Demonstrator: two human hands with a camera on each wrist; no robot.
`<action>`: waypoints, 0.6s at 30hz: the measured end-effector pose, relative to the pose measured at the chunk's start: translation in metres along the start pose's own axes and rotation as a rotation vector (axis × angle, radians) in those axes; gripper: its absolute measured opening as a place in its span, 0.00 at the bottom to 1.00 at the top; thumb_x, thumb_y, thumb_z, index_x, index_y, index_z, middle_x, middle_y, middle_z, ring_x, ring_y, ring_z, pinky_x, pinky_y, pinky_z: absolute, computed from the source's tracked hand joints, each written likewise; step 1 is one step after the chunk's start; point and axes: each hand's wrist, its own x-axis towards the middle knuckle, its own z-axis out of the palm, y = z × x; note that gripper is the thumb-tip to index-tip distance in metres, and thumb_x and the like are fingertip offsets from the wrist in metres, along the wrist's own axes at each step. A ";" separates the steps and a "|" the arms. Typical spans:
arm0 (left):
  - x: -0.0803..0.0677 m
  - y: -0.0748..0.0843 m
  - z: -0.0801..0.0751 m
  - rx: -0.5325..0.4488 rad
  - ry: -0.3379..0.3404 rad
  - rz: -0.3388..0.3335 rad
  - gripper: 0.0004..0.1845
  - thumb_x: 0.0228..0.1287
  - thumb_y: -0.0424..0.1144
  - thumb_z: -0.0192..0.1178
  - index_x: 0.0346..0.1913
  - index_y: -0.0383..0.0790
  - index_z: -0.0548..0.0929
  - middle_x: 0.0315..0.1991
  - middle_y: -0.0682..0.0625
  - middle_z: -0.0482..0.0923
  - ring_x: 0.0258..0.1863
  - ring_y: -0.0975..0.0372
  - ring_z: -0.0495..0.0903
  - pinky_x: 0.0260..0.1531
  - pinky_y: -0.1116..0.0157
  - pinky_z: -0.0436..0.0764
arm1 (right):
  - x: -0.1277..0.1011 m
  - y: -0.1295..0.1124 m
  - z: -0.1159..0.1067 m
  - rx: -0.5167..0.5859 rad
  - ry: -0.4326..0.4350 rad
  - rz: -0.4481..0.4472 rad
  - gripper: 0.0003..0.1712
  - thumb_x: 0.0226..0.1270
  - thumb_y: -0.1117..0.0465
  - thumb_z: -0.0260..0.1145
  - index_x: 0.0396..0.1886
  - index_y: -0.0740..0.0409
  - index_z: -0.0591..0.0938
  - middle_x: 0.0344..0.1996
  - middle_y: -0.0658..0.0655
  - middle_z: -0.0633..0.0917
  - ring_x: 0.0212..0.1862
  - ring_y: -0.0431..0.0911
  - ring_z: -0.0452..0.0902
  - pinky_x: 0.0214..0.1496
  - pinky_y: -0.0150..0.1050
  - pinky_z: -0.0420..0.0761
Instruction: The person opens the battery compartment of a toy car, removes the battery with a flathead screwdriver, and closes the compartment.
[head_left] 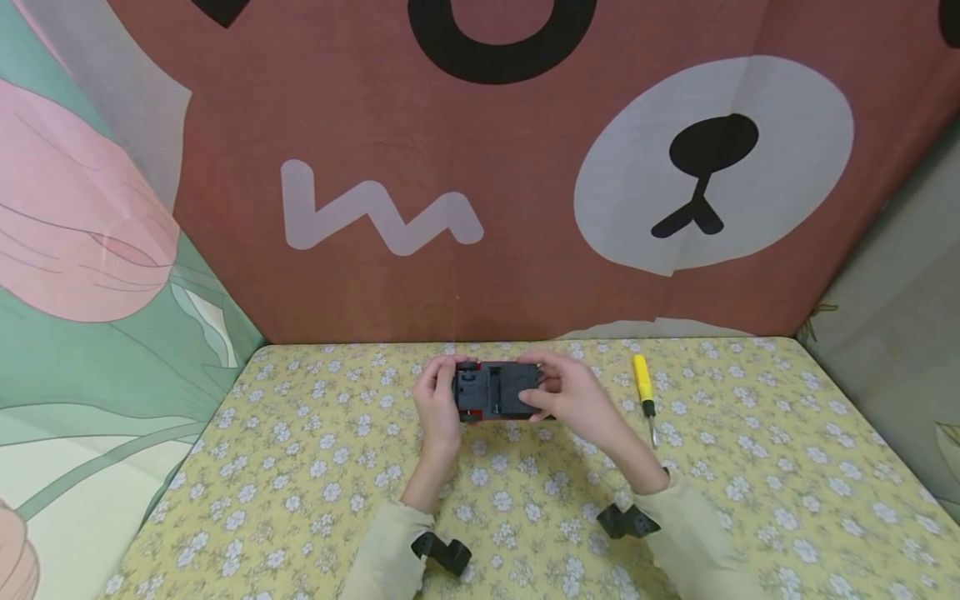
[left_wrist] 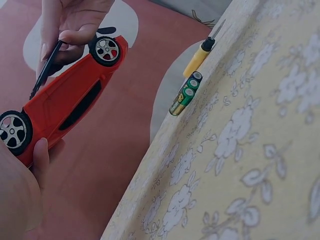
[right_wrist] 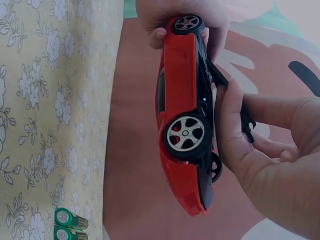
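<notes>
A red toy car (head_left: 470,398) is held up over the table, its black underside facing the head camera. My left hand (head_left: 437,408) grips it by one end, thumb and fingers around the body, as the right wrist view also shows. Between the thumb and fingers of my right hand (head_left: 573,400) is a flat black plastic cover (left_wrist: 46,70). This cover stands tilted out from the car's underside in both wrist views. Silver-spoked wheels (right_wrist: 185,134) show along the car's side. What lies beneath the cover is hidden.
A yellow-handled screwdriver (head_left: 642,385) lies on the flowered tablecloth (head_left: 300,492), right of my hands. Green batteries (left_wrist: 186,93) lie near it, side by side; the right wrist view shows batteries (right_wrist: 70,223) too. A printed brown cloth (head_left: 375,292) hangs behind the table.
</notes>
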 end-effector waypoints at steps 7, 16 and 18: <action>-0.001 0.001 0.000 0.029 -0.025 0.022 0.17 0.80 0.35 0.50 0.44 0.22 0.83 0.43 0.34 0.87 0.39 0.61 0.84 0.39 0.66 0.80 | 0.001 0.001 0.003 0.001 -0.005 0.006 0.27 0.70 0.72 0.68 0.68 0.65 0.76 0.35 0.60 0.82 0.31 0.55 0.81 0.32 0.42 0.87; -0.002 0.000 0.003 0.026 -0.032 0.031 0.18 0.80 0.35 0.51 0.45 0.19 0.82 0.45 0.27 0.84 0.39 0.61 0.83 0.41 0.67 0.80 | 0.002 0.004 0.007 -0.012 0.007 -0.004 0.27 0.69 0.72 0.69 0.68 0.66 0.77 0.37 0.61 0.82 0.31 0.51 0.81 0.32 0.41 0.87; -0.002 0.000 0.003 0.024 -0.028 0.034 0.18 0.79 0.35 0.52 0.44 0.18 0.81 0.45 0.27 0.84 0.40 0.61 0.83 0.43 0.66 0.80 | 0.002 0.004 0.008 -0.016 0.008 -0.006 0.27 0.69 0.73 0.69 0.68 0.66 0.77 0.37 0.61 0.82 0.30 0.51 0.81 0.31 0.42 0.87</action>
